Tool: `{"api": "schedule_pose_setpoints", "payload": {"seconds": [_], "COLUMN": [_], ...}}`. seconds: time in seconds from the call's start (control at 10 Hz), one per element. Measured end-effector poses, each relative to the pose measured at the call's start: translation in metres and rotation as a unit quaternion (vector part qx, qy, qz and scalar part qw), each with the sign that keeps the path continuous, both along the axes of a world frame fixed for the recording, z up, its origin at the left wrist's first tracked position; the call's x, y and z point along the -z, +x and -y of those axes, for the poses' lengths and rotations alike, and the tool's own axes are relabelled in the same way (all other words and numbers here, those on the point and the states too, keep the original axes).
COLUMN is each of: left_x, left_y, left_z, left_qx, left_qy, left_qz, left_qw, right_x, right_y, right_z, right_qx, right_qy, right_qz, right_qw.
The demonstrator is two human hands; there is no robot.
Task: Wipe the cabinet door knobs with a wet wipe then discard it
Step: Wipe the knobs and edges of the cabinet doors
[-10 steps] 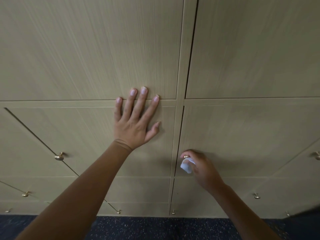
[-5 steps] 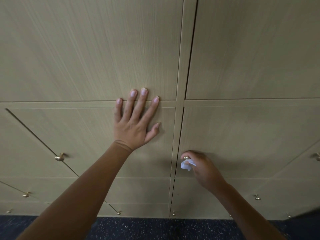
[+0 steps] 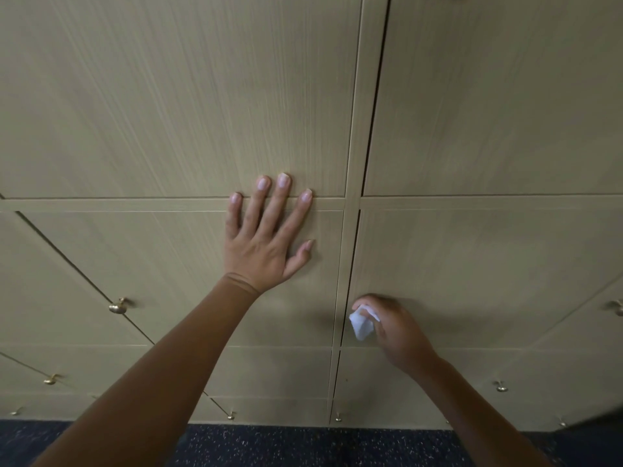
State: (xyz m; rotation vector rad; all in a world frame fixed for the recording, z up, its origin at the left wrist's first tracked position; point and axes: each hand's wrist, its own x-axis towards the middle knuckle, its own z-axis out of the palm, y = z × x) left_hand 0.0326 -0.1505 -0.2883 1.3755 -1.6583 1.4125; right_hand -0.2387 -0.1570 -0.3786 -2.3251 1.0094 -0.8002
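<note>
My right hand grips a crumpled white wet wipe pressed against the left edge of a light wood cabinet door. The knob under the wipe is hidden by it and my fingers. My left hand lies flat with fingers spread on the neighbouring door, holding nothing. Brass knobs show on other doors: one at the left, one lower left, one at the right edge, one lower right.
Rows of light wood cabinet doors fill the view, with dark gaps between them. Small knobs line the bottom row. Dark speckled carpet runs along the base of the cabinets.
The wipe now covers the knob that peeked out between my right fingers before; my right hand has turned slightly around it. My left hand has stayed put.
</note>
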Motion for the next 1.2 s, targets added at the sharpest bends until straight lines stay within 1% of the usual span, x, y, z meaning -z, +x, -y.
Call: {"api": "schedule_pose_setpoints", "payload": {"seconds": [0.1, 0.2, 0.4, 0.5, 0.6, 0.7, 0.8, 0.9, 1.0, 1.1, 1.2], "left_x": [0.0, 0.0, 0.0, 0.0, 0.0, 0.0, 0.0, 0.0, 0.0, 0.0, -0.001], "left_y": [0.0, 0.0, -0.001, -0.001, -0.001, -0.001, -0.001, -0.001, -0.001, -0.001, -0.001], "left_z": [0.0, 0.0, 0.0, 0.001, 0.001, 0.001, 0.001, 0.001, 0.001, 0.001, 0.0], "left_qx": [0.002, 0.002, 0.004, 0.005, 0.004, 0.005, 0.001, 0.003, 0.003, 0.007, 0.007], "left_qy": [-0.001, 0.0, -0.001, 0.0, -0.004, -0.003, -0.009, -0.009, -0.009, -0.009, -0.005], "left_qz": [-0.003, -0.002, -0.003, -0.003, -0.001, -0.001, -0.001, 0.0, 0.0, -0.004, -0.005], "left_qw": [1.0, 1.0, 1.0, 1.0, 1.0, 1.0, 1.0, 1.0, 1.0, 1.0, 1.0], "right_x": [0.002, 0.004, 0.016, 0.025, 0.02, 0.015, 0.008, 0.002, -0.006, -0.014, -0.021], "right_y": [-0.003, -0.002, 0.005, 0.009, 0.017, 0.025, 0.026, 0.029, 0.032, 0.034, 0.036], "right_z": [-0.003, -0.004, -0.008, -0.01, -0.022, -0.034, -0.041, -0.045, -0.041, -0.033, -0.029], "right_qx": [0.004, 0.012, 0.054, 0.074, 0.154, 0.292, 0.328, 0.255, 0.188, 0.147, 0.129], "right_qy": [0.021, 0.059, 0.032, 0.04, 0.072, 0.128, 0.257, 0.394, 0.526, 0.615, 0.659], "right_qz": [0.002, 0.026, 0.058, 0.073, 0.123, 0.13, 0.044, 0.116, 0.27, 0.391, 0.427], "right_qw": [1.0, 0.998, 0.996, 0.994, 0.978, 0.939, 0.908, 0.875, 0.784, 0.669, 0.606]}}
